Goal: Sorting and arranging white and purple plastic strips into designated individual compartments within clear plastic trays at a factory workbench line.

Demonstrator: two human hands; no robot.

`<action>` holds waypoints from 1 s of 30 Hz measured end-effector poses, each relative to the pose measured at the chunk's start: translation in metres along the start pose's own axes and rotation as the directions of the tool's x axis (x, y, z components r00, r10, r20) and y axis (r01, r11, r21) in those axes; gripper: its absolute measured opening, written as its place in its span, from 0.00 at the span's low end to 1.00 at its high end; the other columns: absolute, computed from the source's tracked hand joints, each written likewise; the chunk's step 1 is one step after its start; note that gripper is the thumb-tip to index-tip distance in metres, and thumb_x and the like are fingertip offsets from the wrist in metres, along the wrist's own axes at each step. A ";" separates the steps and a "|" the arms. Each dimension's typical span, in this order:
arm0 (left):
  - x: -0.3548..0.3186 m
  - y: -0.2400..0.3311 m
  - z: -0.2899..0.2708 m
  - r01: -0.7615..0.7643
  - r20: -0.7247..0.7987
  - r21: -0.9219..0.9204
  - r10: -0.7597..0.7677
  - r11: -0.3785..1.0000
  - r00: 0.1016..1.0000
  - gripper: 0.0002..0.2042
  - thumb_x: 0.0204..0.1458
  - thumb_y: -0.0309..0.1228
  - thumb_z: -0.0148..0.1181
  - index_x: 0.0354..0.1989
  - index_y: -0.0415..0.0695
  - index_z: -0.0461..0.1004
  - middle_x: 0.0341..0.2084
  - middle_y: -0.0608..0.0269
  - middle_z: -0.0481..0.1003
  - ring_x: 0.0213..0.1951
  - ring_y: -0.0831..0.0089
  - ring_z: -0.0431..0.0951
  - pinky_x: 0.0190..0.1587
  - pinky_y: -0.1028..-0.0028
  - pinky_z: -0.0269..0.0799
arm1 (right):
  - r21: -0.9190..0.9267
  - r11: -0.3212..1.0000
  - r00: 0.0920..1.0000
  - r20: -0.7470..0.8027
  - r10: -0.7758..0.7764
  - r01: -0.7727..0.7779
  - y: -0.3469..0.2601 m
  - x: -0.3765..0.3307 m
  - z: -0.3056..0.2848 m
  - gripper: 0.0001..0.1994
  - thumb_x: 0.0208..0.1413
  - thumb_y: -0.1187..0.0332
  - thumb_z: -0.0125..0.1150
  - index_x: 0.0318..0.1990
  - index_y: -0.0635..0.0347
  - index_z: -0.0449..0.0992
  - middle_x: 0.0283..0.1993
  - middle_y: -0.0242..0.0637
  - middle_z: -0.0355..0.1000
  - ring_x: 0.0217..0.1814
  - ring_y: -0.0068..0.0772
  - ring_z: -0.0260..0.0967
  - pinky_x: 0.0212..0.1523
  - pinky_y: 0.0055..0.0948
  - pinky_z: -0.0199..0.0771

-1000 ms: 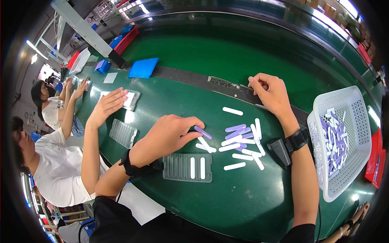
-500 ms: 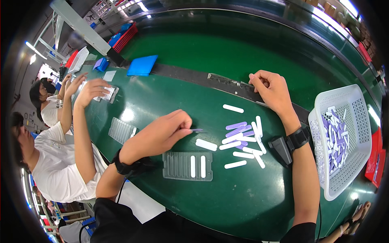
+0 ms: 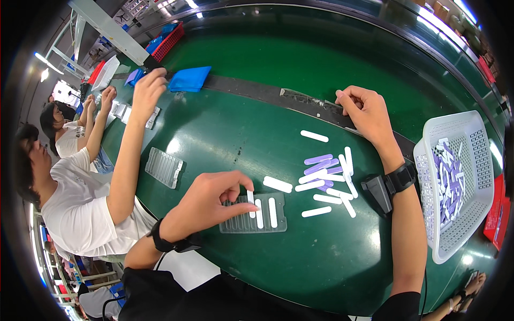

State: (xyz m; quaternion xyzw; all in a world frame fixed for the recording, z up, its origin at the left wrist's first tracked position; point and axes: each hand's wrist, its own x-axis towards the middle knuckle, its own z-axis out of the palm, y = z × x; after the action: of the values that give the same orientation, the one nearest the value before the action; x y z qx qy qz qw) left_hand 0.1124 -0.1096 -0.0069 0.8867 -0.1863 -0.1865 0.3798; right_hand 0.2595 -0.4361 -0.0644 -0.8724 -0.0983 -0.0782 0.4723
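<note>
My left hand [image 3: 206,200] pinches a white round-ended strip [image 3: 250,204] between thumb and fingers, holding it upright at a clear ribbed tray [image 3: 238,227]. Two white strips lie in the tray's right-hand slots; whether the held one touches its slot I cannot tell. Beyond the tray, two or more white strips [image 3: 277,184] lie side by side. Farther right is a loose pile of white and purple strips [image 3: 327,176]. My right hand [image 3: 368,113] is closed past that pile, near the table's dark far strip, thumb against curled fingers, with nothing showing in it.
A white perforated basket [image 3: 428,176] of purple and white strips stands at the right, a red bin [image 3: 497,214] beyond it. Another clear tray [image 3: 164,167] lies at the left, near a co-worker's raised arm [image 3: 128,166]. A blue folder-like item [image 3: 190,79] sits farther back.
My left hand has come down and nearer, over the tray. Its strip showed a purple edge before and now shows white. The co-worker's arm has risen. My right hand has hardly moved.
</note>
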 end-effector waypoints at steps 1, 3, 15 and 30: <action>-0.005 -0.004 0.005 -0.116 -0.067 0.160 0.128 0.980 0.989 0.14 0.50 0.33 0.76 0.42 0.43 0.81 0.19 0.69 0.70 0.20 0.76 0.69 0.24 0.74 0.66 | 0.001 1.000 1.000 -0.001 0.007 -0.007 0.000 0.000 0.000 0.15 0.65 0.60 0.62 0.31 0.62 0.82 0.20 0.31 0.74 0.20 0.19 0.66 0.28 0.26 0.64; -0.015 -0.006 0.011 -0.223 -0.102 0.318 0.267 0.921 0.958 0.17 0.48 0.35 0.78 0.44 0.44 0.81 0.19 0.69 0.69 0.20 0.75 0.70 0.23 0.72 0.66 | 0.000 1.000 1.000 -0.009 -0.014 0.014 0.004 0.002 0.000 0.15 0.65 0.60 0.62 0.31 0.62 0.82 0.19 0.31 0.73 0.20 0.19 0.66 0.27 0.26 0.64; -0.034 0.001 0.026 -0.481 0.169 0.691 0.526 0.540 0.834 0.23 0.53 0.41 0.74 0.50 0.37 0.80 0.20 0.71 0.61 0.20 0.78 0.68 0.21 0.74 0.67 | 0.041 0.999 0.999 -0.027 -0.018 0.019 0.005 0.001 0.003 0.14 0.63 0.62 0.63 0.28 0.62 0.80 0.16 0.31 0.68 0.18 0.21 0.62 0.25 0.28 0.61; 0.118 0.030 0.027 -0.385 0.048 0.328 0.391 0.863 0.919 0.07 0.57 0.34 0.69 0.39 0.46 0.85 0.28 0.62 0.83 0.23 0.64 0.77 0.26 0.68 0.69 | 0.015 1.000 0.999 -0.032 -0.012 0.012 0.003 0.000 0.004 0.14 0.62 0.61 0.63 0.27 0.61 0.80 0.16 0.34 0.69 0.18 0.31 0.65 0.26 0.32 0.64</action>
State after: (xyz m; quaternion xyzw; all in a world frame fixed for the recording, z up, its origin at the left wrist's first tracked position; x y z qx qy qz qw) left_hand 0.1960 -0.2009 -0.0238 0.8839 -0.3855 -0.0634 0.2571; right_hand 0.2606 -0.4347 -0.0688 -0.8668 -0.0968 -0.0940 0.4801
